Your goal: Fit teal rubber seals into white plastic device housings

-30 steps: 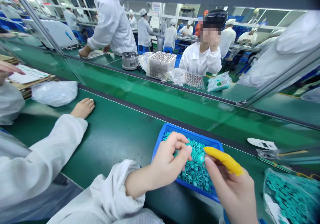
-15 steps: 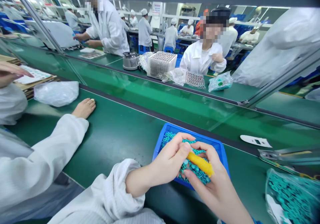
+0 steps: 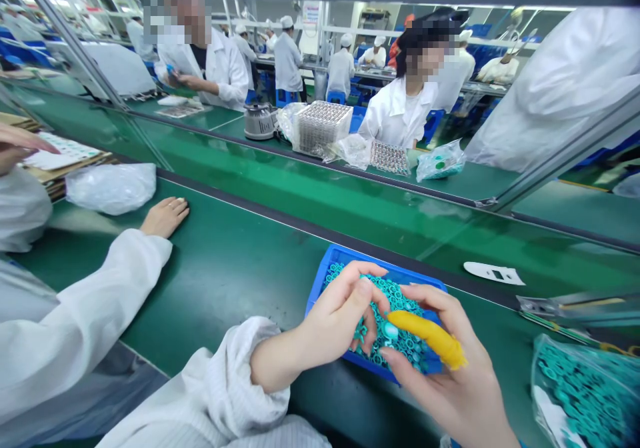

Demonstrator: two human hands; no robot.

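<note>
A blue plastic bin (image 3: 320, 281) full of small teal ring-shaped parts (image 3: 340, 271) stands under both hands. My left hand (image 3: 335, 321) is over its left side, fingers curled and thumb against the index finger; whatever is inside is hidden. My right hand (image 3: 465, 375) hovers over the right side, thumb and fingers spread. A yellow finger cot (image 3: 430, 335) covers one of its fingers. Between the hands shows a paler teal piece (image 3: 391, 331), just below the yellow fingertip; I cannot tell if it touches a finger or lies on the pile.
A clear bag of teal rings (image 3: 580, 381) sits at the right. A white plastic cover (image 3: 494, 273) lies on the green conveyor belt (image 3: 280, 185). At left, a co-worker's hand (image 3: 166, 216) rests on the table near a plastic bag (image 3: 111, 188). Trays of parts (image 3: 323, 128) stand across the belt.
My right hand has moved right and its fingers have spread away from my left hand, uncovering the pale teal piece. The white cover has shifted left along the belt.
</note>
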